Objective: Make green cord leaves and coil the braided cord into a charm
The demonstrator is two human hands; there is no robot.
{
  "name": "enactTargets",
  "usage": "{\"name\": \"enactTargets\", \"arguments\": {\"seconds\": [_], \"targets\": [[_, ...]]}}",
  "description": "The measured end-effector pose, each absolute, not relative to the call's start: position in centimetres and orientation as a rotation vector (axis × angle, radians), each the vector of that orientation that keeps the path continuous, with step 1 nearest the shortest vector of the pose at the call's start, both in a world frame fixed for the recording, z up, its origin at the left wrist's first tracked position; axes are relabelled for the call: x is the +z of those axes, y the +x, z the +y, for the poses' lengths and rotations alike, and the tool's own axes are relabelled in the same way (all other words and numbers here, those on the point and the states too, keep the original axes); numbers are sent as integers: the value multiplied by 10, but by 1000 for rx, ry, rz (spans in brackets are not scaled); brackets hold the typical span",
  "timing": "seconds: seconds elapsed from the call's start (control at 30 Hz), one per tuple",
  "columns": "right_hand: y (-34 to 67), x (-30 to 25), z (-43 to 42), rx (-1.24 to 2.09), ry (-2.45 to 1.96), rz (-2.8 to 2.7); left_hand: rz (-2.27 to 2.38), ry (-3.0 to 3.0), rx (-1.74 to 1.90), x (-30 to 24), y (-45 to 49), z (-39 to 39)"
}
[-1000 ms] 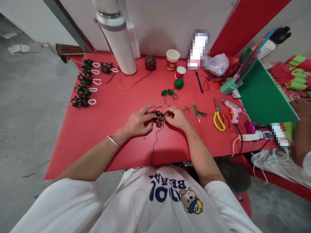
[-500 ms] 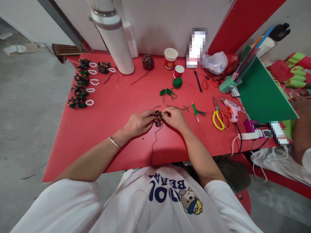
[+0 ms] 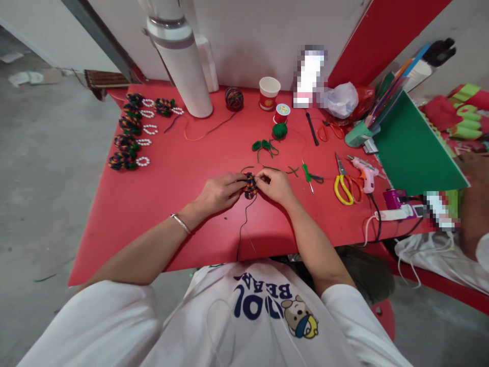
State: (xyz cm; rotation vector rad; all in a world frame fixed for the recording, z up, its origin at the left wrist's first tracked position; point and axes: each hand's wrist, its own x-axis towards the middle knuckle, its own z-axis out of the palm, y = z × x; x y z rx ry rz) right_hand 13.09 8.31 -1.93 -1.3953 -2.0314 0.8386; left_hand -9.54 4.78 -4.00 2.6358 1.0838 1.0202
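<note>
The left hand [image 3: 218, 192] and right hand [image 3: 275, 185] are both pinching a multicoloured knot [image 3: 250, 185] just above the red table [image 3: 153, 204], mid-front; a dark cord [image 3: 242, 229] is trailing toward the body; tightening evenly from both sides should be keeping it flat.

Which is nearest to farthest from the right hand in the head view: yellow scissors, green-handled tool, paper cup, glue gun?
From the right hand:
1. green-handled tool, just to its right on the red table.
2. yellow scissors, further right.
3. glue gun, just past the scissors.
4. paper cup, at the table's back edge; its gap looks close to the glue gun's, so 3 and 4 are hard to rank.
</note>
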Motion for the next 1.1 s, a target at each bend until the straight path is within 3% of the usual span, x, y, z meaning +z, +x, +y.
{"name": "enactTargets", "arguments": {"seconds": [1.1], "targets": [[129,-16,71,677,-1206,-2186,1237,2301,1106,-39,-92,52]]}}
